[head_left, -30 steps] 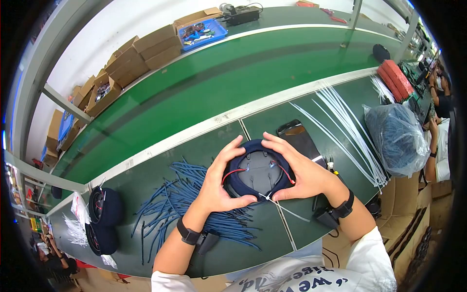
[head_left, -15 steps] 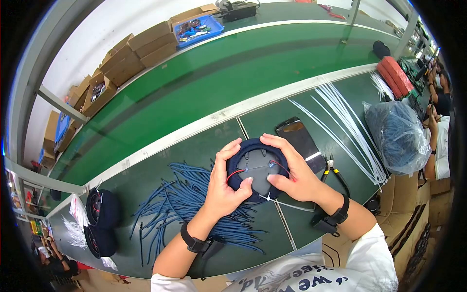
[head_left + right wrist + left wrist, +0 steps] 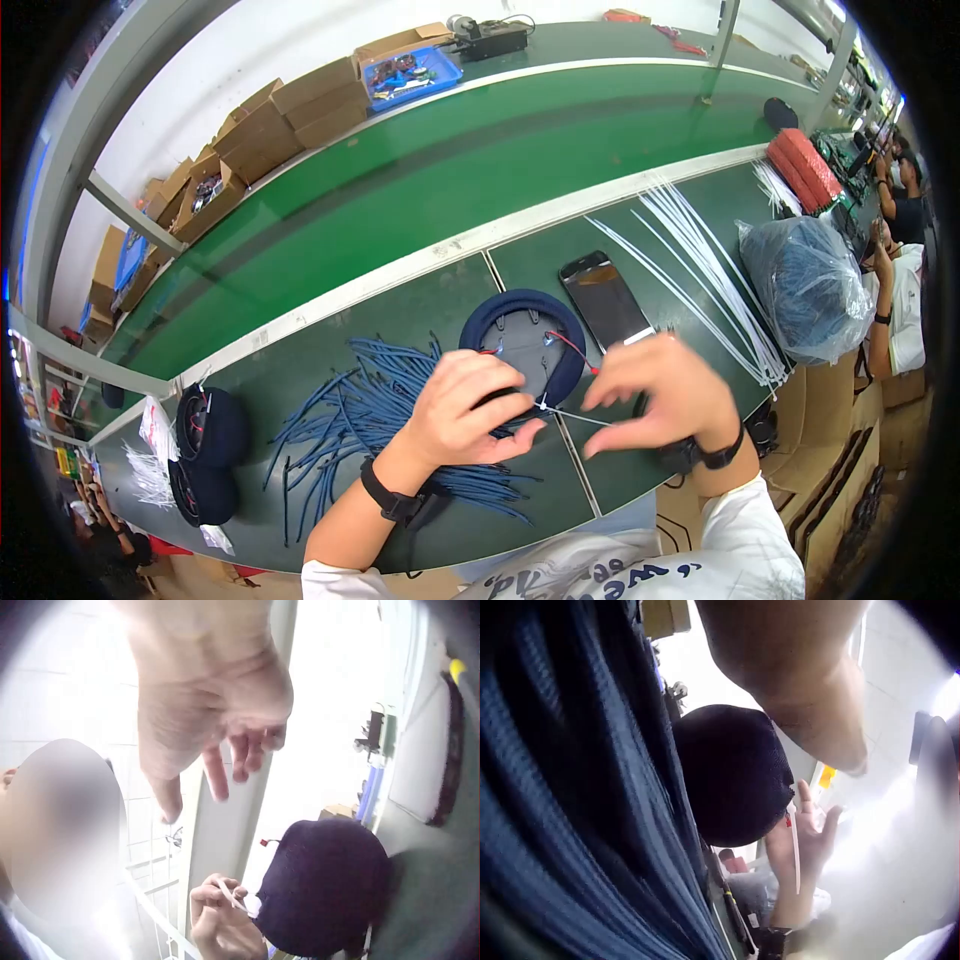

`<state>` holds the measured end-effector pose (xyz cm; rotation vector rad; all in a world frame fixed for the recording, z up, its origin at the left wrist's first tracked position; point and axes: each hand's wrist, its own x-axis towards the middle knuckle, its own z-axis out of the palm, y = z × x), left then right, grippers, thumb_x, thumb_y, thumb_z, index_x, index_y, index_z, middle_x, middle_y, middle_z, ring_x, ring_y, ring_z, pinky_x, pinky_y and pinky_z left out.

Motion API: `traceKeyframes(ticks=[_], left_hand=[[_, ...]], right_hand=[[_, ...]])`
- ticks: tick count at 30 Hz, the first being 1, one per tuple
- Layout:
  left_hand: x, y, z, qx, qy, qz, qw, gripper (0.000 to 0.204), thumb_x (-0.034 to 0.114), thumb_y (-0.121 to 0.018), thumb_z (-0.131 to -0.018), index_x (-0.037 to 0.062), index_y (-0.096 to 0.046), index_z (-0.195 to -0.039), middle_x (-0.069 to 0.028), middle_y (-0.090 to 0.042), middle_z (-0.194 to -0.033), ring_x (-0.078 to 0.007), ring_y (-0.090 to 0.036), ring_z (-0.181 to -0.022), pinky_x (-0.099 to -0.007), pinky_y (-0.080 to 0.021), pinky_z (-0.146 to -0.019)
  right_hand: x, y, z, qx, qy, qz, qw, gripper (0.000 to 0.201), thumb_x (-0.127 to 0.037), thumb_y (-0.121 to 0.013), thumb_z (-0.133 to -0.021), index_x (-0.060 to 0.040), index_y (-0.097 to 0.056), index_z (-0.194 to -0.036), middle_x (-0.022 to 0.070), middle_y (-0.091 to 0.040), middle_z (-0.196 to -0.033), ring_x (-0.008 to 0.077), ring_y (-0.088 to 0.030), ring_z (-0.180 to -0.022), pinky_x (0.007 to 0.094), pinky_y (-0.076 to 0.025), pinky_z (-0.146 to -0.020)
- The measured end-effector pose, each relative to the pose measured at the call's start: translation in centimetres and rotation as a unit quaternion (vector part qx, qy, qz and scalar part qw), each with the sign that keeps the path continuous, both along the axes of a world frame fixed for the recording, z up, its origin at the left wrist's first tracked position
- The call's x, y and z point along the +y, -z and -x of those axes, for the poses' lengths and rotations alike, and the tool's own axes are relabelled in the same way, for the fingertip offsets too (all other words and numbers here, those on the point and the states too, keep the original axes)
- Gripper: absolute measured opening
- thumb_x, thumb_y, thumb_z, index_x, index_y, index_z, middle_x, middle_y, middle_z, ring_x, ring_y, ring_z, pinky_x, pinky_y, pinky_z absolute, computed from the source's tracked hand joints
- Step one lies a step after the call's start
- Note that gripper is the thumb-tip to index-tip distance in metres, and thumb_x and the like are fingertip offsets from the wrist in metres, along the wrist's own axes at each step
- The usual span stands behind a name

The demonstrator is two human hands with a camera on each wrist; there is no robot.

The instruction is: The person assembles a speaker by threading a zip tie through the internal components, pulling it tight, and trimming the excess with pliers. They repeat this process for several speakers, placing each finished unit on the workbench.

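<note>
Gripping the near rim of the dark blue round cap (image 3: 523, 345), the left hand (image 3: 465, 410) has fingers curled on it, thumb by the white zip tie (image 3: 570, 415) at the cap's near edge. Right hand (image 3: 660, 390) hovers just right of the cap, fingers loose and apart, holding nothing. Cap lies inside-up on the dark green table (image 3: 620, 470), red wire (image 3: 572, 350) across its grey insert. Blue tube pile (image 3: 380, 410) sits left, under the left wrist. Phone (image 3: 605, 300) lies just right of the cap; white zip ties (image 3: 700, 270) and a clear bag (image 3: 815, 285) further right.
</note>
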<state>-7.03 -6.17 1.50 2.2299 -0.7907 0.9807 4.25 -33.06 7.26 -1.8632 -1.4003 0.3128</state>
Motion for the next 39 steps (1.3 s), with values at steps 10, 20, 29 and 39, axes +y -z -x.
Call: traceKeyframes(ticks=[10,20,29,39], left_hand=[[-0.6,1.3,-0.3,0.034,0.026,-0.039,0.998,0.033,0.015,-0.093,-0.073,0.0137,-0.08,-0.103,-0.0063,-0.067,-0.114,-0.0275,-0.066,-0.106,-0.0427,-0.054,-0.09],[1.6,1.5,-0.3,0.067,-0.108,0.028,0.992,0.088,0.048,-0.104,-0.058,0.0123,-0.064,-0.128,-0.0183,-0.043,-0.146,-0.0414,-0.046,-0.136,-0.0548,-0.043,-0.113],[2.6,1.1,-1.6,0.305,-0.045,0.104,0.946,0.144,0.047,-0.108,-0.048,0.0039,-0.035,-0.165,-0.0227,-0.047,-0.162,-0.0416,-0.049,-0.149,-0.0511,-0.04,-0.124],[2.4,1.5,-2.4,0.316,-0.06,0.13,0.938,0.137,0.043,-0.107,-0.047,0.0008,-0.04,-0.16,-0.0212,-0.061,-0.148,-0.0401,-0.062,-0.135,-0.0498,-0.048,-0.117]], right_hand=[[1.5,1.3,1.7,-0.01,-0.068,0.05,0.996,0.026,-0.023,-0.073,-0.099,-0.0056,-0.068,-0.08,0.0098,-0.065,-0.07,0.0343,-0.065,-0.064,0.0436,-0.05,-0.058],[-1.2,0.9,-2.2,0.147,-0.022,-0.011,0.989,0.016,-0.013,-0.068,-0.101,-0.0044,-0.08,-0.094,0.0104,-0.077,-0.087,0.0265,-0.073,-0.077,0.0341,-0.057,-0.072],[3.4,4.5,-1.2,0.084,0.044,0.005,0.995,0.124,-0.03,-0.098,-0.075,-0.0035,-0.022,-0.169,0.0263,-0.029,-0.172,0.0418,-0.027,-0.162,0.0461,-0.03,-0.131],[5.0,6.5,-3.1,0.142,0.043,-0.017,0.989,0.143,-0.037,-0.108,-0.054,-0.0034,-0.026,-0.167,0.0211,-0.044,-0.163,0.0376,-0.049,-0.148,0.0447,-0.041,-0.123]])
